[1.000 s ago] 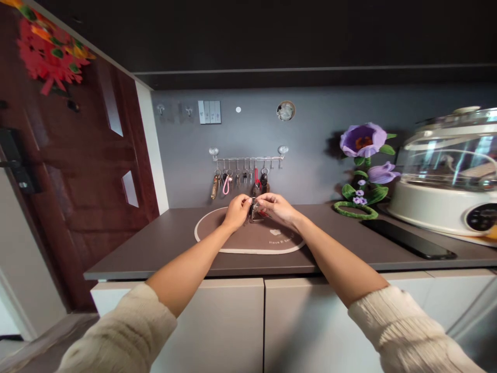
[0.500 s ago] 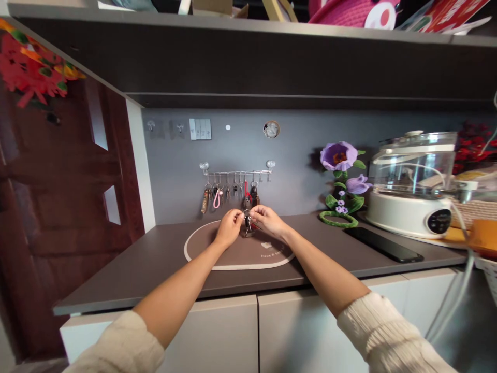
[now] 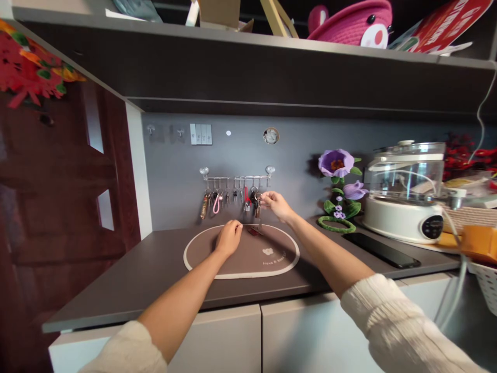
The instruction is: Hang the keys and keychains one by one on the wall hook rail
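Observation:
My right hand [image 3: 276,204] pinches a ring of keys [image 3: 259,211] in front of the right part of the hook rack [image 3: 237,178]. Whether the ring touches a hook cannot be made out. Other key sets hang along the rack: one has a brown tag [image 3: 204,207], one a pink loop [image 3: 216,203], one a red strap [image 3: 246,195]. My left hand [image 3: 230,237] is closed over the left part of the brown oval mat [image 3: 209,261], with nothing visible in its fingers. Between the hands, a small dark red item [image 3: 253,231] lies on the mat, its kind unclear.
A purple flower decoration [image 3: 337,165], a black phone [image 3: 382,249] and a white appliance with a clear tank [image 3: 404,217] stand or lie on the right of the counter [image 3: 128,280]. Overhead runs a shelf [image 3: 248,77]. A dark red door [image 3: 77,207] is at the left.
My right hand has risen towards the rack with the keys. My left hand has let go of the ring and moved slightly down and away. The view has shifted a little.

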{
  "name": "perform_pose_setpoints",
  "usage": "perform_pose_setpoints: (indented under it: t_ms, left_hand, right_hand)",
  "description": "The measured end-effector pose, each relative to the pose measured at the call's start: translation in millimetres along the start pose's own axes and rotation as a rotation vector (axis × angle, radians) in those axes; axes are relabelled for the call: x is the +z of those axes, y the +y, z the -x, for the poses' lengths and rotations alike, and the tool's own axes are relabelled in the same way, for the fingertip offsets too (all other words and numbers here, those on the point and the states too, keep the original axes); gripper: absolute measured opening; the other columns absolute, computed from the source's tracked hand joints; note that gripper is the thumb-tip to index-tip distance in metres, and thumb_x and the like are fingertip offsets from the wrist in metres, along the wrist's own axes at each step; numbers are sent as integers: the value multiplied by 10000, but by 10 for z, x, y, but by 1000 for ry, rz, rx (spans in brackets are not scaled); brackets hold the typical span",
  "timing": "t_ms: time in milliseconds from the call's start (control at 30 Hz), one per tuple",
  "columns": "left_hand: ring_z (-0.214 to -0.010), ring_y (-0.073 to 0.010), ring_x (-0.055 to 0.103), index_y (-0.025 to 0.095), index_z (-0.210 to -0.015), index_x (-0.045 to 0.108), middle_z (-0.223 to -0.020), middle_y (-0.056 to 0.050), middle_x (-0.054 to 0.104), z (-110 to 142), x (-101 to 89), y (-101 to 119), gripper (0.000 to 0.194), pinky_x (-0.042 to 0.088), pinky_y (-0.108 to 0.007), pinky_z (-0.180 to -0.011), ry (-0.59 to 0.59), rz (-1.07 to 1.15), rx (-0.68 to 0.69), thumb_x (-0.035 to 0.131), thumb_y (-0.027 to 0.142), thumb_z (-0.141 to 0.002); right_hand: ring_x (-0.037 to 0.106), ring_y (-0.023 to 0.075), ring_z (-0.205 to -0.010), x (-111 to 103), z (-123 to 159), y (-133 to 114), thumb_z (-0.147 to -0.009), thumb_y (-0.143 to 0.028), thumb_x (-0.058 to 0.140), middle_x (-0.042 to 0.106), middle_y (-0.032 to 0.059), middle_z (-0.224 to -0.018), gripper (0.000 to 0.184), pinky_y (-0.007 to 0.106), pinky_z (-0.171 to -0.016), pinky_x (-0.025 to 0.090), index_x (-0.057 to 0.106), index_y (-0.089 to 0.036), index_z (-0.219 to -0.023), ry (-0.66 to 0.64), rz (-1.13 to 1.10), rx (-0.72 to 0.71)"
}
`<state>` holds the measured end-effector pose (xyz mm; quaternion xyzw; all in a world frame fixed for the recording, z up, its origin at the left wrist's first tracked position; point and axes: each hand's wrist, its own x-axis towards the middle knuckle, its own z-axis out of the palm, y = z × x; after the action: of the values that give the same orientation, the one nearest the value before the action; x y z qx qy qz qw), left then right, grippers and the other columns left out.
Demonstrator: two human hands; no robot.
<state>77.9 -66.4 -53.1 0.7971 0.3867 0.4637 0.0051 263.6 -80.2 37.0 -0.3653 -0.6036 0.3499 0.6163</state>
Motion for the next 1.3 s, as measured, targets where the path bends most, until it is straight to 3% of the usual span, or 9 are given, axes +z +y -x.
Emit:
perform_pose_setpoints:
  t_ms: [133, 333, 633, 833, 1300]
  left_hand:
    - [-742, -153, 515, 173, -717, 538, -757, -42, 577, 5, 15, -8, 221, 376, -270, -696, -27, -5, -28, 369, 233, -847]
    - [-754, -151, 516, 173, -739, 546, -769, -42, 578, 2, 24, -13, 216, 376, -271, -706, -34, 6, -39, 367, 219, -849]
    - [-777, -165, 523, 173, -737, 534, -787, -53, 586, 7, 22, -27, 209, 382, -287, -721, -36, 11, -36, 363, 207, -852]
    - [-770, -162, 530, 177, -733, 535, -784, -52, 588, 7, 20, -25, 202, 390, -281, -714, -30, 15, -41, 374, 210, -849]
    - [-787, -165, 525, 178, -736, 538, -788, -51, 585, 5, 17, -41, 201, 394, -288, -727, -40, 22, -48, 374, 211, -847]
  right_hand:
    - [500, 70, -571, -94, -198, -122, -767, -178, 537, 525, -11, -633, 95, 230, -601, 477, 492, -157, -686, 115, 29, 22]
    - [457, 66, -467, -152, -438, -147, -795, -79, 428, 470, -26, -520, 178, 262, -569, 497, 466, -158, -641, 212, 18, 88]
    - [468, 70, -479, -76, -705, -58, -795, -97, 447, 485, -9, -527, 151, 277, -573, 519, 470, -150, -656, 347, 56, 142]
    - [494, 88, -519, -67, -741, 1, -755, -135, 525, 492, 1, -540, 132, 262, -547, 506, 472, -154, -636, 418, 129, 178]
    - [428, 53, -462, -81, -705, 243, -770, -121, 462, 446, -38, -510, 149, 209, -548, 452, 463, -160, -625, 447, 139, 155]
